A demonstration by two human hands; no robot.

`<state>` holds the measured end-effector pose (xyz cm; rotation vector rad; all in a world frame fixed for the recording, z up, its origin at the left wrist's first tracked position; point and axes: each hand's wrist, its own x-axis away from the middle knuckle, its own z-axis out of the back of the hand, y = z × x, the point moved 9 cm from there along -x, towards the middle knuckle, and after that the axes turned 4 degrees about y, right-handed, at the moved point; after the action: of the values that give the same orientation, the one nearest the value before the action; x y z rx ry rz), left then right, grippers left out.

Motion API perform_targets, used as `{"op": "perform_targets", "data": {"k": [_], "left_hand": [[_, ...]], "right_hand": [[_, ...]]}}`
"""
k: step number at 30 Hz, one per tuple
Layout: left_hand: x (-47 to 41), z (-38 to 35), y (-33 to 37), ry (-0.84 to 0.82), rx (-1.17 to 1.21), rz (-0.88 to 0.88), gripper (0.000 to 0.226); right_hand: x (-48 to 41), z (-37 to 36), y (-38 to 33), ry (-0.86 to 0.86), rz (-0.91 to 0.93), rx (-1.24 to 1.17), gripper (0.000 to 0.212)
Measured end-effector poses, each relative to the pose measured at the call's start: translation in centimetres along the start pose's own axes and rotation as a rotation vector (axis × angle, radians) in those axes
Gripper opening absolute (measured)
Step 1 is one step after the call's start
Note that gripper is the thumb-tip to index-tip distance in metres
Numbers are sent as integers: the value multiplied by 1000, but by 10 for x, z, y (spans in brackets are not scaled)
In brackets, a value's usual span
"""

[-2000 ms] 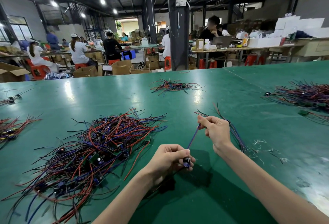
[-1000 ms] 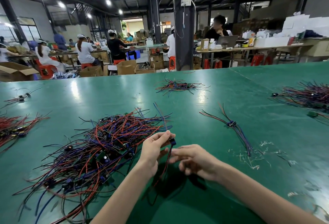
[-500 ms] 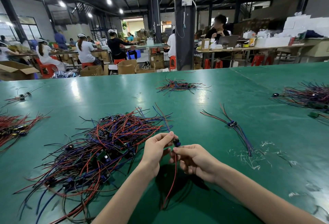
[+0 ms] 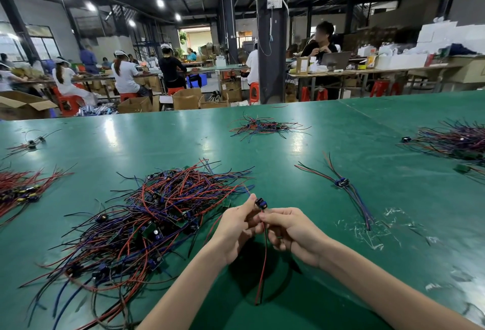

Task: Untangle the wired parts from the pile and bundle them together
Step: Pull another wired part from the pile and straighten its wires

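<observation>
A big tangled pile of red, blue and black wired parts (image 4: 147, 222) lies on the green table (image 4: 315, 146), left of my hands. My left hand (image 4: 237, 227) pinches a small dark wired part (image 4: 261, 203) at its upper end. My right hand (image 4: 291, 232) pinches the same part's red and black wires just below the component. The wires hang down between my hands to about the table. A sorted bundle of wired parts (image 4: 342, 185) lies to the right, apart from both hands.
Other wire piles lie at the far centre (image 4: 265, 127), the far right (image 4: 456, 140) and the left edge (image 4: 21, 193). Small clear scraps (image 4: 367, 230) litter the table right of my hands. People work at benches beyond the table.
My hands laid one part on the right-hand bundle, then came back beside the pile. Both now hold a new part, whose red and black wires hang straighter than half a second ago.
</observation>
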<state>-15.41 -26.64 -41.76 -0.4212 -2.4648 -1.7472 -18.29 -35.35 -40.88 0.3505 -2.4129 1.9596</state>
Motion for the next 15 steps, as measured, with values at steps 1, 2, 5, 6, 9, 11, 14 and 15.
{"op": "perform_targets", "data": {"k": [1,2,5,6,9,11,14,15], "left_hand": [[0,-2,-1,-15,4,6,30],[1,-4,-2,-34,-3,6,32],[2,-8,1,-102,-62,-45,27],[3,-10,2,-119,-81,-69,23],[4,-8,6,-108,-103,-116,17],[4,-6,9,-86,-97,-137,16],[5,-6,11,-69,-107,-169,19],[6,-6,11,-68,-117,-181,20]], "right_hand": [[-1,1,-1,15,3,-26,14],[-1,3,-1,26,5,-52,15],[-2,5,-3,38,3,-88,15],[-2,6,-3,40,-1,-78,15],[-2,6,-1,31,-23,-17,18],[-1,5,-2,12,-27,10,21],[0,4,-5,-20,-26,48,21],[0,4,-6,-26,-23,72,19]]}}
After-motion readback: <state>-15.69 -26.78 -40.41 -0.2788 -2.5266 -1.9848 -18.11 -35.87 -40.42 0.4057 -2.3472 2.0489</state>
